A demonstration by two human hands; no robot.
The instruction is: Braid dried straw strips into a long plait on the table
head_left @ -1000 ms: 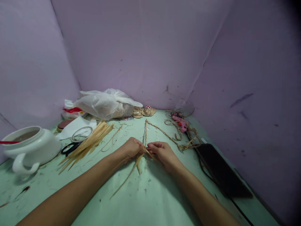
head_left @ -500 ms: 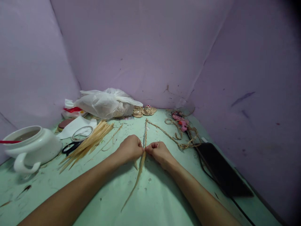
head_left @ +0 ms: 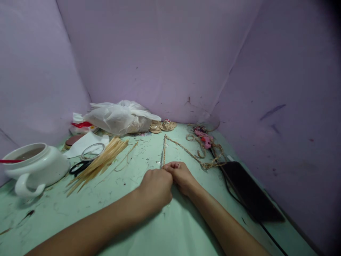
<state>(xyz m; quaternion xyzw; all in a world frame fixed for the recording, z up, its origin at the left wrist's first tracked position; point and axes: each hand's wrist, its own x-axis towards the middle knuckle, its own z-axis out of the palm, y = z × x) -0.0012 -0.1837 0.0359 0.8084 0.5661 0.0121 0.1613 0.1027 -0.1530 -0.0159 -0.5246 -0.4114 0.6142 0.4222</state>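
Observation:
A thin braided straw cord [head_left: 164, 151] runs up the table from my hands, bends sharply at its far end and trails back to the right. My right hand [head_left: 181, 177] pinches its near end between thumb and fingertips. Just in front, my left hand [head_left: 157, 188] is closed with its back toward me, overlapping my right fingertips. Its fingers and anything in them are hidden, and so are the loose strands below the braid. Left of the hands lies a bundle of flat straw strips [head_left: 106, 156], partly over black-handled scissors [head_left: 80, 167].
A white pot [head_left: 37, 167] with liquid and a red stick stands at the left. A plastic bag [head_left: 119, 117] and woven straw pieces [head_left: 167, 125] sit by the back wall. Tangled cord [head_left: 213, 163], a pink object [head_left: 204, 138] and a black flat device [head_left: 253, 192] with a cable occupy the right.
My left hand has moved right and nearer to me, now covering the loose strands that hung below the braid. My right hand still pinches the cord in nearly the same place.

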